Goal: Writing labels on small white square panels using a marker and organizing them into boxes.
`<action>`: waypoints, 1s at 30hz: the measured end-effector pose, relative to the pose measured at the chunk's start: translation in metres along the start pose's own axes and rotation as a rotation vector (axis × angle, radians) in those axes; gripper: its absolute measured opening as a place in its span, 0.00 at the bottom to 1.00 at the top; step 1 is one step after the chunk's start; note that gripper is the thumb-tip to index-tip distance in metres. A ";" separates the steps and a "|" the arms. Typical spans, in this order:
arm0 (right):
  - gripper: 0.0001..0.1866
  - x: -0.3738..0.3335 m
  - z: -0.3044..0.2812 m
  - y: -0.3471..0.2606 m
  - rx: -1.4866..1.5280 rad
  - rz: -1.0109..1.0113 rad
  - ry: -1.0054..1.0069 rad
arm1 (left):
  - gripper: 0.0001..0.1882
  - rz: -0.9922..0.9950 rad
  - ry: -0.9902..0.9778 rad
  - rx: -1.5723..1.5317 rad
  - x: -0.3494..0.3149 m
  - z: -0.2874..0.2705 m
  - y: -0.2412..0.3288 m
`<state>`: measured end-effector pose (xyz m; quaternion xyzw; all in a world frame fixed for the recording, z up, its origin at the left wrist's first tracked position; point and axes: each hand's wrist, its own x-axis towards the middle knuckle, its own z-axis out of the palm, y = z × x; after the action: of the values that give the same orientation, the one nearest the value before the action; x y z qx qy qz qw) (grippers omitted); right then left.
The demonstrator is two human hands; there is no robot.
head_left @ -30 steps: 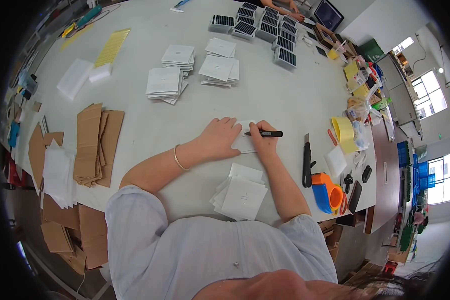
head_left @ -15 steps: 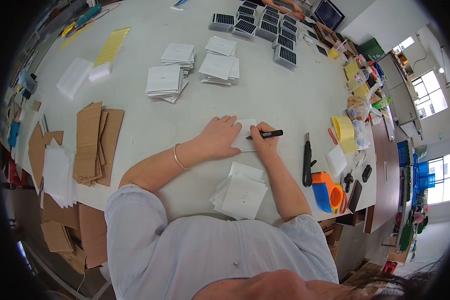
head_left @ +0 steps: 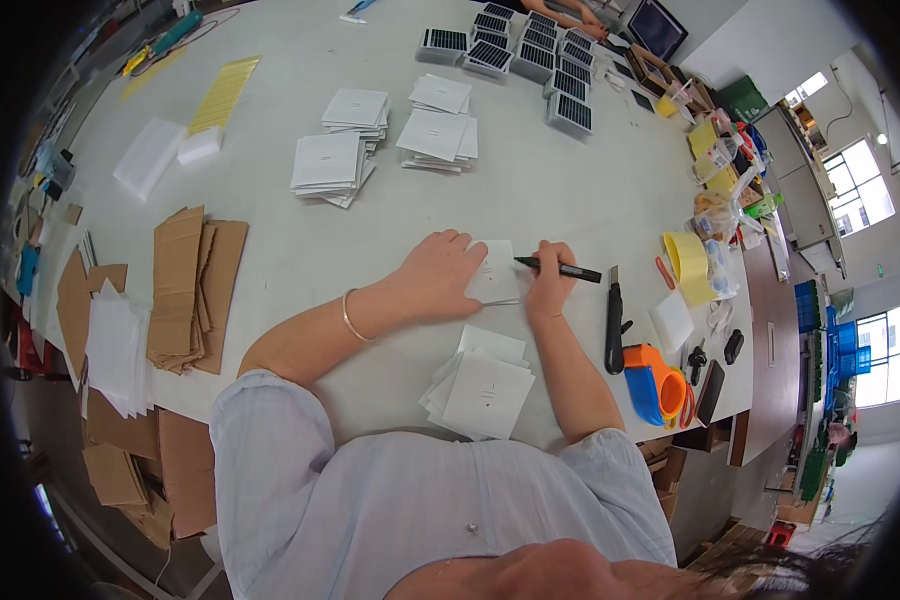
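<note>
My right hand is closed round a black marker pen, its tip pointing left and held just off the card. Beneath my left hand lies a small white square card with little dark marks. The left fingers curve over the card's left side, with the thumb at its near edge, gripping it against the table; a thin dark line shows along that edge. Closer to my body sits a loose, fanned pile of white cards, the top one carrying small marks.
Stacked white cards and black-topped units stand farther back. Cardboard sheets lie left, beside white papers. At right are a utility knife and an orange-blue tape dispenser. Another person's hand shows at the far edge.
My right hand has lifted the marker off the card and shifted right, turning the pen to lie flatter. The left hand stays on the card, nearly unmoved.
</note>
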<state>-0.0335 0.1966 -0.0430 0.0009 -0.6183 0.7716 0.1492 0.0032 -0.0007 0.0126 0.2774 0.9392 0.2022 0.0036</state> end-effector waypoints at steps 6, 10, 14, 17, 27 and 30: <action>0.14 0.003 0.006 -0.002 -0.013 0.086 -0.039 | 0.28 0.267 -0.218 -0.153 -0.031 -0.039 0.042; 0.14 0.002 0.007 0.009 -0.241 -0.014 -0.222 | 0.26 0.463 -0.359 -0.176 -0.038 -0.035 0.047; 0.14 -0.002 0.013 0.004 -0.428 -0.067 -0.302 | 0.27 0.135 -0.304 -0.184 -0.012 -0.031 0.025; 0.14 -0.003 0.014 0.008 -0.464 -0.093 -0.300 | 0.30 0.013 -0.047 0.014 -0.003 -0.004 0.004; 0.13 -0.006 0.011 0.005 -0.488 -0.110 -0.339 | 0.34 -0.004 -0.055 -0.003 0.000 0.014 -0.007; 0.14 -0.007 0.006 0.005 -0.389 -0.035 -0.334 | 0.32 -0.007 -0.048 -0.005 0.001 0.012 -0.005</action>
<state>-0.0287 0.1879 -0.0476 0.1102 -0.7712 0.6245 0.0557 0.0007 0.0007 -0.0005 0.2787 0.9393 0.1980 0.0275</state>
